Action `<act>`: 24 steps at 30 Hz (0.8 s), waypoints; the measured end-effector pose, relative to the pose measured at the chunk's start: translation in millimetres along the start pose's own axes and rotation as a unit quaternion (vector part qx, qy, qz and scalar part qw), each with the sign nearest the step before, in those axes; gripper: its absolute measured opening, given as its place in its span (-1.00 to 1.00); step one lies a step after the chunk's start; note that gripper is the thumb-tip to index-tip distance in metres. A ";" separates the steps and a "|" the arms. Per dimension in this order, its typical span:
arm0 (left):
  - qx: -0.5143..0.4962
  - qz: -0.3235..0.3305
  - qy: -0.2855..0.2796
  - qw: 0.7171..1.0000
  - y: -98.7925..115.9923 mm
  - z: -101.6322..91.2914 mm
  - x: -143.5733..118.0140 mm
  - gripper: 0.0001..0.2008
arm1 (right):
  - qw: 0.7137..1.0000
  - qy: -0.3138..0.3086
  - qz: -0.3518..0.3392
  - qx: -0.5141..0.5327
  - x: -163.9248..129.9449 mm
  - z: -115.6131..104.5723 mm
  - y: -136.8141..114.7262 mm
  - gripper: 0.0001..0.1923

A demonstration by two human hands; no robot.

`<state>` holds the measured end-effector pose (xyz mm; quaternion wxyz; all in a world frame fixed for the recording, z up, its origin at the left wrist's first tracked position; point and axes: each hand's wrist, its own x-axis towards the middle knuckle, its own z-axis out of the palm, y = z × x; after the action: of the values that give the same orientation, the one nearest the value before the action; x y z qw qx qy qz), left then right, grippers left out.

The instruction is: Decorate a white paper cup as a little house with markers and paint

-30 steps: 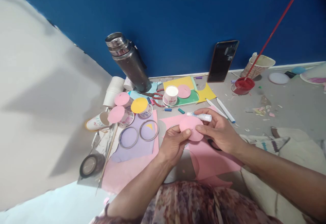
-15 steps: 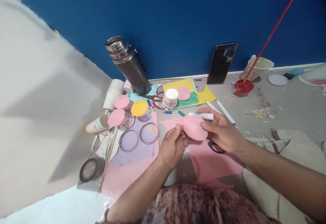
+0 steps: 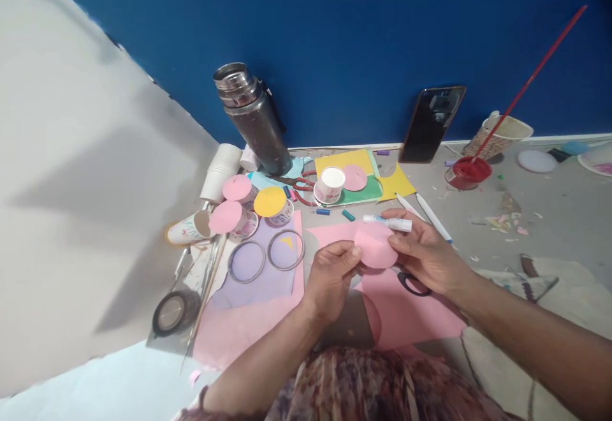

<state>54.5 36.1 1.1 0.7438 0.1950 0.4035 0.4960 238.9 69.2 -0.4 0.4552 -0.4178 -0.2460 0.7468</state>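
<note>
My left hand (image 3: 332, 274) pinches the left edge of a pink paper circle (image 3: 376, 247) between thumb and fingers. On the circle's right edge presses the thumb of my right hand (image 3: 430, 252), its fingers curled behind. A white glue tube (image 3: 389, 223) lies across those fingers, just above the circle. Black scissor handles (image 3: 414, 284) show beneath my right hand, on cut pink paper (image 3: 411, 319). Beyond the hands, a small white paper cup (image 3: 331, 185) stands beside another pink paper circle (image 3: 354, 178).
To the left are cups topped with pink (image 3: 226, 217) and yellow circles (image 3: 270, 201), and two rings (image 3: 247, 261) on purple paper. A steel flask (image 3: 258, 124) and a phone (image 3: 433, 124) are by the blue wall. Red paint (image 3: 468, 172) holds a brush at right.
The view has shifted, so the scene appears farther right. My left thumb now lies flatter over the circle's edge; both hands still hold it.
</note>
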 end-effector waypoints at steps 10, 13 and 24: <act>-0.013 -0.007 0.062 0.998 4.3 0.8 4.3 -0.60 | 0.998 -0.035 -0.014 -0.059 0.1 -6.2 7.7 -0.36; -0.017 -0.006 0.066 0.998 4.9 1.2 4.2 -0.59 | 0.997 -0.041 -0.016 -0.061 0.2 -6.7 8.2 -0.37; -0.040 -0.014 0.041 0.998 1.7 -3.0 5.7 -0.64 | 0.998 -0.041 -0.027 -0.049 -1.2 -4.1 7.0 -0.41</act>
<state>52.2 41.6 -1.8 0.7405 0.1389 0.4165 0.5087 239.3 64.8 -7.3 0.4438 -0.4017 -0.3120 0.7378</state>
